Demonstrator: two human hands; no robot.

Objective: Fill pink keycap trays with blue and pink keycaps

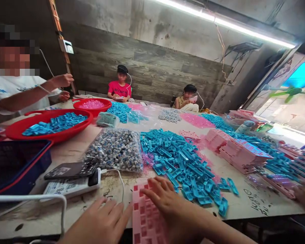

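Observation:
A pink plastic panel with rows of rectangular slots (138, 217) lies at the near table edge in front of me. My right hand (165, 200) rests across its upper part, fingers stretched out over the slots. Whether a small piece sits under those fingertips is hidden. To the panel's left, my left hand (99, 220) is low over the table edge with its fingers extended and nothing visible in them. Just beyond the panel spreads a heap of blue plastic pieces (183, 162), with small clear pink pieces (148, 161) at its side.
A bag of small grey parts (114, 147), a phone (71, 169) on a white power bank (73, 186), and a dark basket (20, 166) stand left. A red tray (56, 134) holds blue pieces. Stacked pink panels (241, 152) sit right. Several other people work around the table.

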